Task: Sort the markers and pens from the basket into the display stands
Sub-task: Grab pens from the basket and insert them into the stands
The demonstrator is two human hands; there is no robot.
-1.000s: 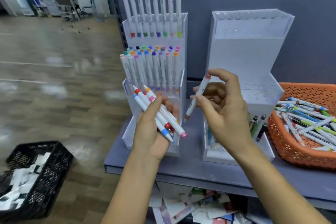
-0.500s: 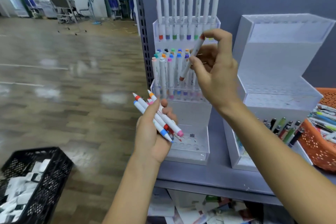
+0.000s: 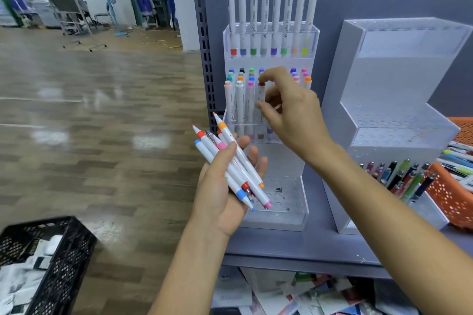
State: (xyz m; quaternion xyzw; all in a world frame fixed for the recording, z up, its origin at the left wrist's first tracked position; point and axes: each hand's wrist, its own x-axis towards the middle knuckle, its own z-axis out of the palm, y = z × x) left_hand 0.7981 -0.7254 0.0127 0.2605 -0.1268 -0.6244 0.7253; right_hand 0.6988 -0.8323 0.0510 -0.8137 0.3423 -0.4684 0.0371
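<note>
My left hand grips a bundle of several white markers with coloured caps, palm up, in front of the clear tiered stand. My right hand is at the stand's middle tier. It pinches a white marker with a dark red cap, which stands upright in the front row among other markers. The top tier holds a row of tall markers. The white stand on the right has pens in its lower tier. The orange basket at the right edge holds several loose pens.
Both stands sit on a grey shelf against a dark wall, with a slotted grey upright at its left end. A black crate with white packets stands on the wooden floor at lower left. Loose papers lie under the shelf.
My right hand carried the single marker up past the top tier, then lowered it upright into the middle tier's front row. My left hand kept its bundle, barely moving.
</note>
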